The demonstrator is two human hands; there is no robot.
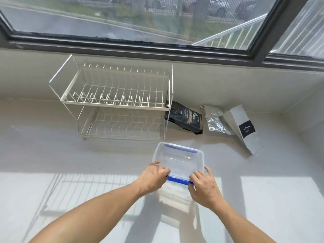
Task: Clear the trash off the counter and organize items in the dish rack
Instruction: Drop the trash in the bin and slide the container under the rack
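Observation:
A clear plastic container (178, 160) with blue clips sits on the white counter, in front of the dish rack. My left hand (154, 178) grips its near left corner and my right hand (205, 186) grips its near right corner, at the blue clip. The white two-tier wire dish rack (115, 102) stands against the back wall with nothing on either tier. To its right lie three bags: a black coffee bag (185, 118), a crumpled silver foil bag (215, 121) and a white bag with a black label (243, 128).
The white counter (70, 155) runs up to a low wall under a dark-framed window (157, 48). A side wall closes the counter on the far right. Sunlight and shadows of the rack fall on the near part of the counter.

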